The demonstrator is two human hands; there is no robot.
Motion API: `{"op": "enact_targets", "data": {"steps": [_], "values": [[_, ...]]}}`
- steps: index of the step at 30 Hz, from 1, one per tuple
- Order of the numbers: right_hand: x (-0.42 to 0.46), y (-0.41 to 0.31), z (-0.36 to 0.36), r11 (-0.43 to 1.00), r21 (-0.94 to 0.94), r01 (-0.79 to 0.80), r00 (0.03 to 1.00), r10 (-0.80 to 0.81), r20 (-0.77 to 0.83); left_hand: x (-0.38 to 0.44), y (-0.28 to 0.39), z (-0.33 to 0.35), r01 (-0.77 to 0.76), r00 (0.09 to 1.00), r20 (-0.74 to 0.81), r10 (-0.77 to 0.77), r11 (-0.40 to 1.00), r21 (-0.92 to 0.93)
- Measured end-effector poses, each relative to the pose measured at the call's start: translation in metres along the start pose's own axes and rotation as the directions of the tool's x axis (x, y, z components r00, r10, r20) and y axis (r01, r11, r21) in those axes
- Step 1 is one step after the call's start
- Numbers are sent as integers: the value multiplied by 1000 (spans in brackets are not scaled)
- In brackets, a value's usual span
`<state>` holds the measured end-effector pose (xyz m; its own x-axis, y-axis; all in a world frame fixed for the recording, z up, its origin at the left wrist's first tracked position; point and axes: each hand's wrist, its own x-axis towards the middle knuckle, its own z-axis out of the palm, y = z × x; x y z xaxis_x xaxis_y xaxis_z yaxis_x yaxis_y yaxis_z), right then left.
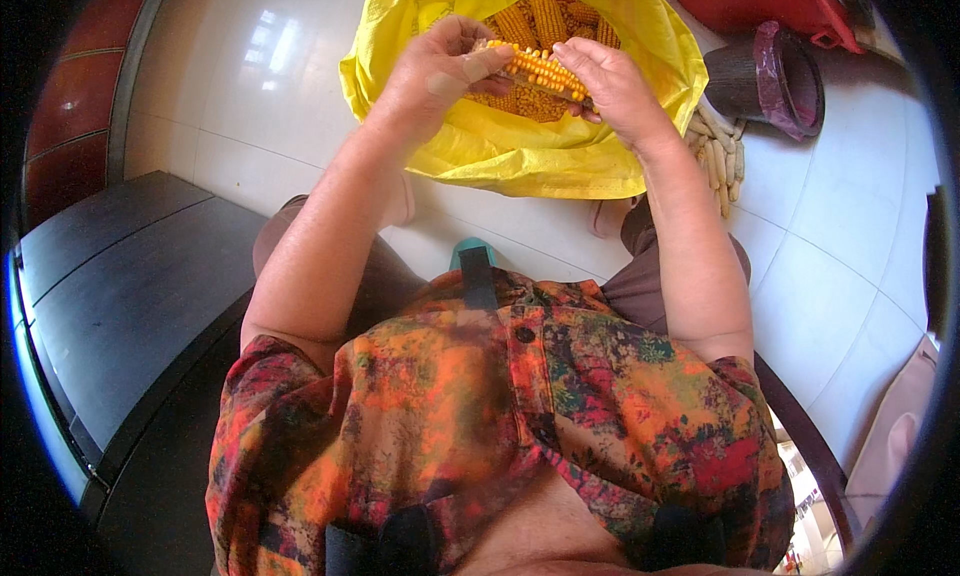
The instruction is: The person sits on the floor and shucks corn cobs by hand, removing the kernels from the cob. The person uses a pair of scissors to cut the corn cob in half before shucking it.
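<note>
Both my hands grip one ear of dried yellow corn [541, 72] above the mouth of a yellow woven plastic sack [510, 145]. My left hand [450, 70], with light patches on it that look like adhesive plasters, is closed on the ear's left end. On its right end is my right hand [615, 85], thumb on top and fingers partly hidden beneath. Patches of the ear show bare cob where kernels are gone. Inside the sack lie several whole corn ears [550, 17] and loose kernels, partly covered by my hands.
Stripped corncobs [721, 156] lie on the tiled floor right of the sack. A dark waste bin with a purple liner [776, 81] stands beside them, a red object [765, 2] behind it. Dark furniture [142, 268] is at the left. My legs flank a teal object [472, 252].
</note>
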<state>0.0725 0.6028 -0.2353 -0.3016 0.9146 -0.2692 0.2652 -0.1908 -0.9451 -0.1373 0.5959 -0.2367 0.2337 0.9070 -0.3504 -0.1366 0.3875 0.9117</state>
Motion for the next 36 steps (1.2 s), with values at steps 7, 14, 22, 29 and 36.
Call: {"op": "enact_targets", "data": {"steps": [7, 14, 22, 29, 36], "values": [[1, 0, -3, 942, 239, -234, 972, 219, 89, -2, 2, 6, -39, 999, -5, 40, 993, 114], [-5, -14, -5, 963, 238, -127, 988, 102, 114, -1, 10, -3, -118, 992, -44, 121, 991, 59], [4, 10, -8, 940, 263, -216, 975, 193, 109, -9, 11, 10, -107, 991, -39, 132, 919, 378], [-6, -26, -2, 933, 344, -102, 995, 102, 18, 2, 9, -6, -46, 996, -75, 37, 991, -122], [3, 0, -15, 923, 321, -212, 977, 189, 102, 2, 2, -1, -70, 997, 5, 71, 994, -78]]}}
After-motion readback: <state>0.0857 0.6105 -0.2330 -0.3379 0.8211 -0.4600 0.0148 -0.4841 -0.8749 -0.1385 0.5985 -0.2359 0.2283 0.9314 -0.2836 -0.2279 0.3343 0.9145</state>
